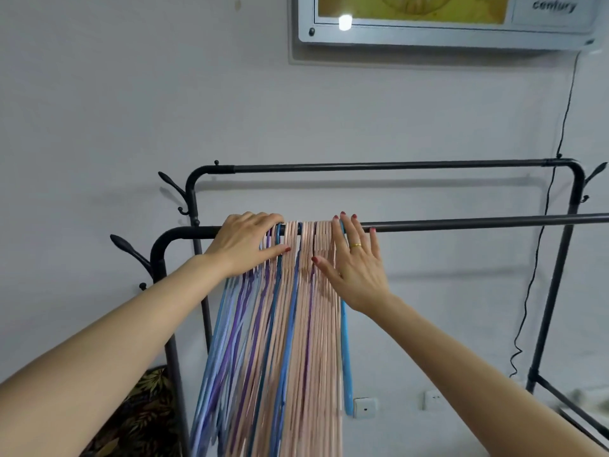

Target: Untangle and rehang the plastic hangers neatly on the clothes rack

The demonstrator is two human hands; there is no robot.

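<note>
Hands [244,242] flat against racked hangers [296,308]

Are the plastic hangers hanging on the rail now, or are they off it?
On it. The hangers hang in one tight bunch from the front rail, between the left hand and right hand.

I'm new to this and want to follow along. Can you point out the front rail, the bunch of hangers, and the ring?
front rail [478,223], head view, bare stretch of bar.
bunch of hangers [296,311], head view, pink arms mid-bunch.
ring [355,245], head view, gold band on right hand finger.
</note>
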